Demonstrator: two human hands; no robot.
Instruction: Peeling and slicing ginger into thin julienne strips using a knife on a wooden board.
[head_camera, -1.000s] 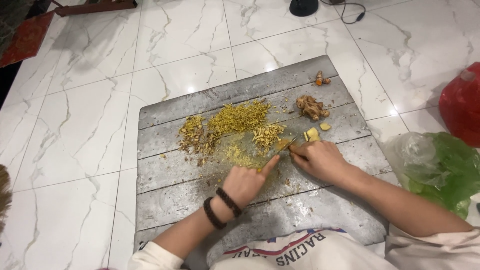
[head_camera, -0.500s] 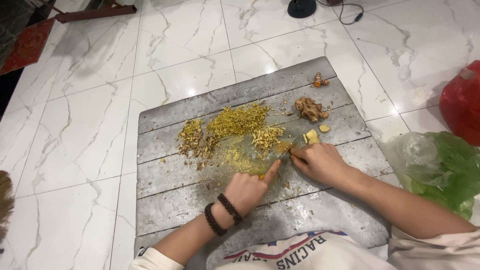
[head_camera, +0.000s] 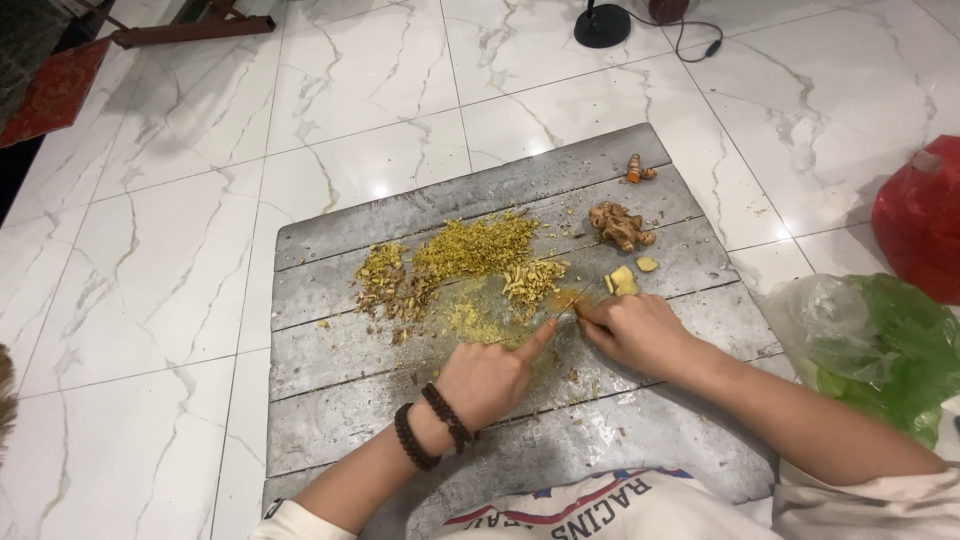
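On a grey wooden board (head_camera: 340, 340) laid flat on the white marble floor (head_camera: 150, 250), two bare hands meet near the board's middle. The left hand (head_camera: 490, 378), with dark bead bracelets (head_camera: 432, 425) on its wrist, lies curled on the board, its forefinger stretched out so the tip reaches the yellow chopped bits. Its grip closes on nothing; only the finger touches the food. The right hand (head_camera: 635, 330) has a narrow, closed grip round what looks like a thin knife (head_camera: 568, 303), though most of the tool is hidden by the fingers and only a slim sliver shows, pointing toward the left forefinger.

The chopped yellow root (head_camera: 478, 250) lies in a loose heap spread across the upper middle of the board, with a finer, paler patch just ahead of both hands. Just beyond the right hand sit a few pale peeled pieces (head_camera: 625, 280), and further up a knobbly ginger root (head_camera: 618, 224). A small orange turmeric piece (head_camera: 636, 170) lies near the board's far edge.

To the right, off the board, a green plastic bag (head_camera: 890, 350) rests on the floor beside a red bag (head_camera: 925, 215).
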